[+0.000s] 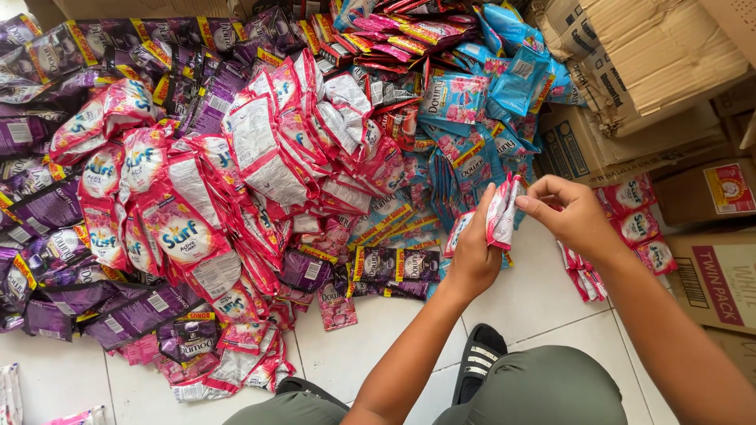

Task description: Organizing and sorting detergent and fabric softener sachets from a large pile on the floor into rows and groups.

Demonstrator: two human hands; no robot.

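The person sits over a white tiled floor (543,299) heaped with small soap sachets. The left hand (475,252) is closed around a thin stack of pink sachets (501,212), held upright just above the floor, at the near edge of the blue sachets (465,149). The right hand (568,211) meets the top of that stack, its fingers (534,206) pinched on the outermost packet, though the view is too small to say whether thumb and forefinger hold one packet or two.

The packets look slick and floppy, so the stack could fan out and slip from the left hand if the right pulls sideways. A dropped sachet would land among the big pink pile (236,173) or the purple sachets (118,307) and be hard to tell apart. The small sorted pile (587,275) beside the right forearm lies close enough for the arm to scatter it. Cardboard boxes (646,63) crowd the right side, leaving little room.
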